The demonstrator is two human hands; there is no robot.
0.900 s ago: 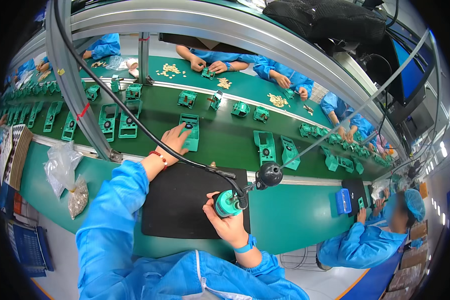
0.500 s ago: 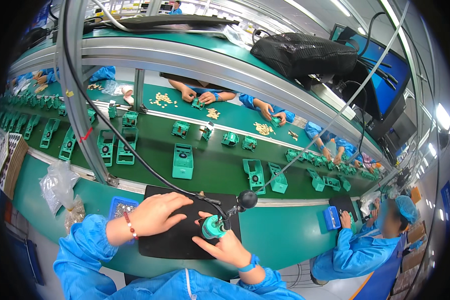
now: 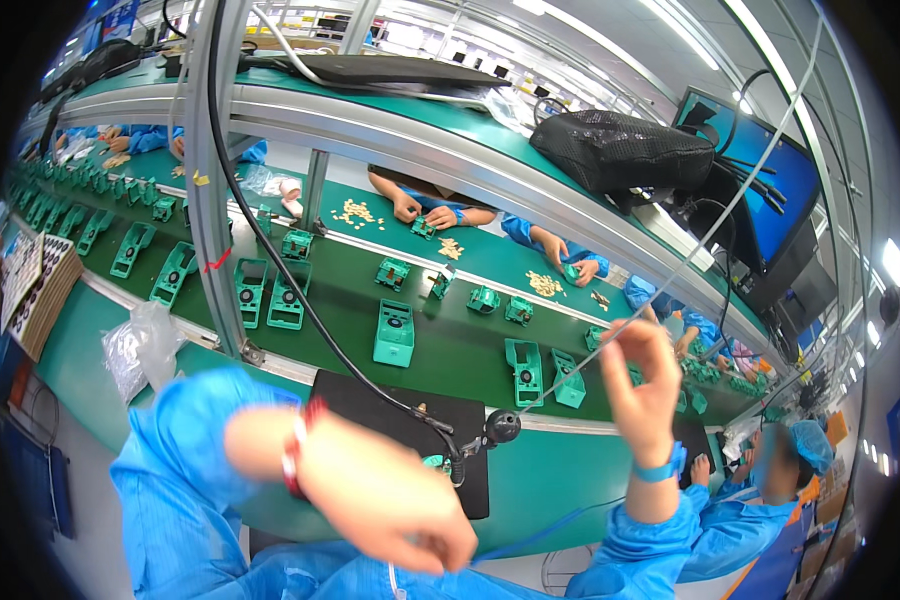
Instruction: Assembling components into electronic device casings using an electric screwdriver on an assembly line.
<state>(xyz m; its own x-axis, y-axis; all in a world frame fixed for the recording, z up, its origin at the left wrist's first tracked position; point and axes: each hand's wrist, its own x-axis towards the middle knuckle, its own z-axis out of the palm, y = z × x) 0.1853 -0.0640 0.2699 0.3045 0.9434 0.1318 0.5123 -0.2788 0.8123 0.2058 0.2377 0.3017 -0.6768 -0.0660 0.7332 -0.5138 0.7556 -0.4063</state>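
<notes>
My left hand (image 3: 385,495), smeared by motion, hangs over the near edge of the black mat (image 3: 355,400); its fingers point down and right, and I cannot tell whether they hold anything. My right hand (image 3: 642,390) is raised at the right, with thumb and fingers curled together beside a thin slanting rod (image 3: 692,246). Anything in that pinch is too small to make out. A small green part (image 3: 436,461) shows on the mat beneath the black cable end (image 3: 456,455), next to a black ball (image 3: 502,426).
Green housings (image 3: 394,335) and small green assemblies (image 3: 392,271) line the dark green belt ahead. Co-workers' hands (image 3: 425,212) work beyond it near tan pieces (image 3: 356,212). A metal post (image 3: 213,180) and a plastic bag (image 3: 142,350) stand left. A co-worker (image 3: 770,500) sits at right.
My right hand has let go of the green part and risen to the right. My left hand has swung right and nearer to me. The whole view has shifted slightly.
</notes>
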